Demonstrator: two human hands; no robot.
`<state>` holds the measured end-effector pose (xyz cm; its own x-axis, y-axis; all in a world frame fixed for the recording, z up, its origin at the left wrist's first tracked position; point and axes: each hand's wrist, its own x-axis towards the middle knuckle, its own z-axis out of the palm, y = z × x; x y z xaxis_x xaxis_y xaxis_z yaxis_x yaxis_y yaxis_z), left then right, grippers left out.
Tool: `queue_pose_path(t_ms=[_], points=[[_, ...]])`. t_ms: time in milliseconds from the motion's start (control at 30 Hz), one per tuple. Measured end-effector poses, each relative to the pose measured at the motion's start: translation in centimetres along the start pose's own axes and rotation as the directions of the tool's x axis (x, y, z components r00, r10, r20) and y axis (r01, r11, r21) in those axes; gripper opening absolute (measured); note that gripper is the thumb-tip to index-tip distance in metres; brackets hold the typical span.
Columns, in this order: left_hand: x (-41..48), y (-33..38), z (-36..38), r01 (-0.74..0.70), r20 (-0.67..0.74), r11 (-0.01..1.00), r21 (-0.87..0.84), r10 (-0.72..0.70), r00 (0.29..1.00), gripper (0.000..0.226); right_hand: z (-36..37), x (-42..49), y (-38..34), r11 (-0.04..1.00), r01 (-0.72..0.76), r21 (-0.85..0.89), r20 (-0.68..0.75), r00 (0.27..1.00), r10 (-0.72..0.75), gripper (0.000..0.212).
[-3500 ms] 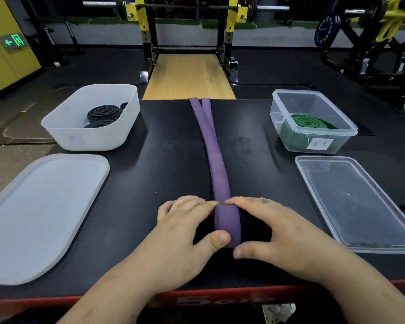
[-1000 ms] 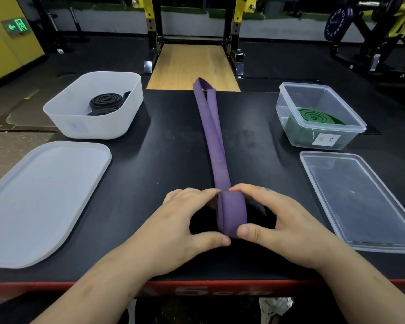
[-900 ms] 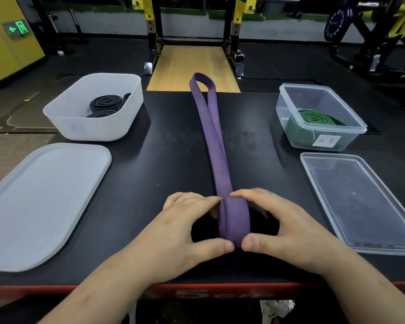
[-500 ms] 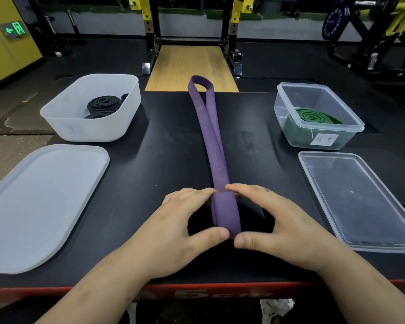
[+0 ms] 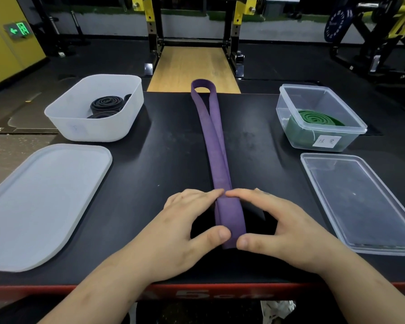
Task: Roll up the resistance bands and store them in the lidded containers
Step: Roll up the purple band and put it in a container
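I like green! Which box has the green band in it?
The clear box on the right; a rolled green band lies inside. The white box on the left holds black bands.

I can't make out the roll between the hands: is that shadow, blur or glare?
Head view: shadow, not blur or glare; the left hand and right hand shade the table beside the purple band, whose edges are sharp; faint sheen farther up.

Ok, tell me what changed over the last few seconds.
The purple resistance band drew nearer, its far loop now atop the table edge; left hand and right hand still grip its roll. White tub, clear container, white lid and clear lid stayed put.
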<state>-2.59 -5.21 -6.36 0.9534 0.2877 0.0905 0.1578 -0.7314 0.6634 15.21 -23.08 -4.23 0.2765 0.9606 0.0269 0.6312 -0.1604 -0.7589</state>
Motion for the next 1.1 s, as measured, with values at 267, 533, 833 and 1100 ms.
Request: queue_pose_path(t_ms=[267,533,833,1100], points=[[-0.5,0.3,0.2,0.013,0.009,0.995,0.103,-0.014,1.000,0.087,-0.1,-0.8,0.1,0.999,0.003,-0.045,-0.021,1.000,-0.004,0.080],[-0.4,0.9,0.8,0.004,-0.013,0.999,0.048,-0.003,1.000,0.078,-0.1,-1.2,0.7,1.000,0.017,0.021,-0.069,0.998,-0.015,0.075],[-1.0,1.5,0.8,0.040,-0.038,0.996,0.083,-0.037,0.999,0.084,0.4,-1.2,0.7,0.998,0.033,0.047,-0.072,0.997,-0.030,0.067],[-0.6,1.7,0.2,0.029,-0.002,1.000,-0.001,-0.029,1.000,0.069,0.2,-0.9,0.8,1.000,0.015,-0.028,-0.015,1.000,-0.015,0.080]])
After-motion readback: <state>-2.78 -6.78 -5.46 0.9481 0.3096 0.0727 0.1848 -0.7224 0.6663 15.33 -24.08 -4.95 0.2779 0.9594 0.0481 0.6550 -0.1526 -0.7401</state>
